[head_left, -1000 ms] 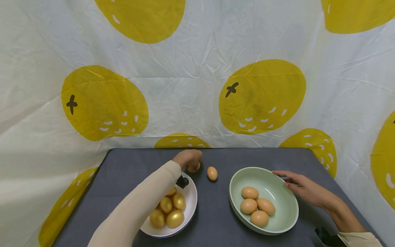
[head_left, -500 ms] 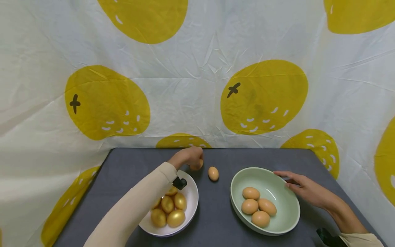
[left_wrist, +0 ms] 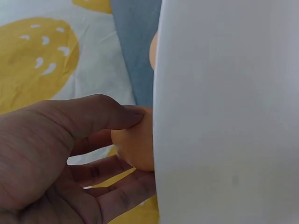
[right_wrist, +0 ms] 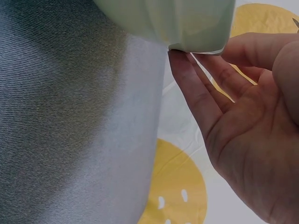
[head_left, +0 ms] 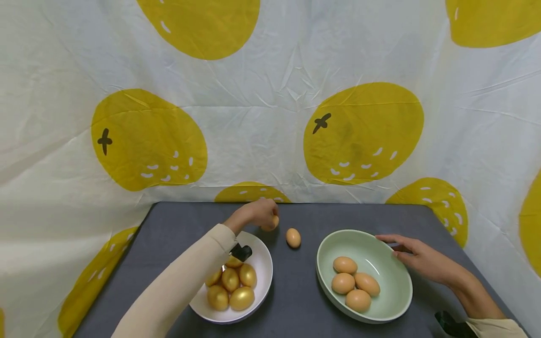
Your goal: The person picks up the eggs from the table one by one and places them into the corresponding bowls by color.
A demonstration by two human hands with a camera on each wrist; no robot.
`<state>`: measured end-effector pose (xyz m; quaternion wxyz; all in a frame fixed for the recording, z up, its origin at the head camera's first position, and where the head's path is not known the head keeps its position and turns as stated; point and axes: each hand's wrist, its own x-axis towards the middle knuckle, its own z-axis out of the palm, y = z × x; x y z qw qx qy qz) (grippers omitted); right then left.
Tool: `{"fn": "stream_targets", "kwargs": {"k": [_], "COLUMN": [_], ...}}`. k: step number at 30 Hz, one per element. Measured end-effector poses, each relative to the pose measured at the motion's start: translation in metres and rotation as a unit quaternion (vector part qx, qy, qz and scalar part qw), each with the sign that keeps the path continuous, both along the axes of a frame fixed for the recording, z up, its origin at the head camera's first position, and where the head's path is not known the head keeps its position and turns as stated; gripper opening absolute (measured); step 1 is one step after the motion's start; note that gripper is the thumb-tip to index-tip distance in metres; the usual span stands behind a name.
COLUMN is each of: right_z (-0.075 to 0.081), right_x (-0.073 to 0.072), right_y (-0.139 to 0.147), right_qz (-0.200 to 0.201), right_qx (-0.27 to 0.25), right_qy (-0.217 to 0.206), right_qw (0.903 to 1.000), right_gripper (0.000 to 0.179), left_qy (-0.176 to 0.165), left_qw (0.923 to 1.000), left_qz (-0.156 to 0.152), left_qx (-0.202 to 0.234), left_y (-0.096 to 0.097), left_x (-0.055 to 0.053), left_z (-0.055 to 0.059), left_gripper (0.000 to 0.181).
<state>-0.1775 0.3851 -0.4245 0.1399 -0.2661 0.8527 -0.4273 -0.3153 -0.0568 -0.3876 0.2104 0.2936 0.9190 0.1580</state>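
Note:
My left hand (head_left: 262, 213) is beyond the white bowl (head_left: 264, 284), pinching a brown egg (head_left: 274, 221) with thumb and fingers. In the left wrist view the thumb lies on this egg (left_wrist: 133, 142), part of which the bowl's wall (left_wrist: 224, 112) hides. Another brown egg (head_left: 293, 238) lies on the table between the bowls. Several brown eggs (head_left: 358, 300) sit inside the green bowl (head_left: 390, 295). My right hand (head_left: 422, 258) touches that bowl's far right rim with extended fingers; in the right wrist view the fingertips (right_wrist: 180, 58) meet its outside.
Several golden eggs (head_left: 242, 298) fill the white bowl, partly covered by my left sleeve (head_left: 181, 281). The dark grey table (head_left: 338, 216) ends at a white cloth (head_left: 253, 141) printed with yellow fruit. Black devices (head_left: 241, 252) are strapped to my wrists.
My left hand has moved slightly up and away from the white bowl with the brown egg in its grip. The right hand stays at the green bowl's rim. The view has shifted slightly.

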Motion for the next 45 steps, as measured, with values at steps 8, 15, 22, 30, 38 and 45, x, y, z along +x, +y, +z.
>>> {"fn": "stream_targets", "kwargs": {"k": [8, 15, 22, 30, 38, 45], "right_z": [0.002, 0.000, -0.001, -0.001, 0.001, 0.001], "right_x": [-0.005, -0.009, -0.010, -0.007, -0.006, -0.006], "right_y": [-0.002, 0.002, 0.007, 0.011, 0.011, 0.011], "right_qz": [0.006, 0.015, 0.020, 0.020, 0.014, 0.017], "right_qx": [0.002, 0.002, -0.007, -0.009, -0.001, -0.005], "right_qy": [-0.005, 0.007, -0.001, -0.002, 0.004, -0.004], "right_qw": [1.0000, 0.9999, 0.9998, 0.9998, 0.9999, 0.9998], "right_gripper": [0.047, 0.047, 0.048, 0.048, 0.048, 0.048], "left_qy": [0.049, 0.048, 0.053, 0.054, 0.055, 0.061], "left_qw": [0.9988, 0.9987, 0.9976, 0.9971, 0.9958, 0.9935], "left_qz": [0.007, 0.010, 0.010, 0.000, -0.016, -0.045], "left_qx": [-0.002, 0.016, 0.042, 0.053, 0.072, 0.085], "left_y": [-0.005, -0.006, -0.003, 0.006, 0.015, 0.025], "left_x": [0.004, 0.009, 0.015, 0.021, 0.029, 0.036], "left_z": [0.007, 0.009, 0.012, 0.019, 0.029, 0.032], "left_gripper": [0.023, 0.034, 0.032, 0.032, 0.032, 0.030]}}
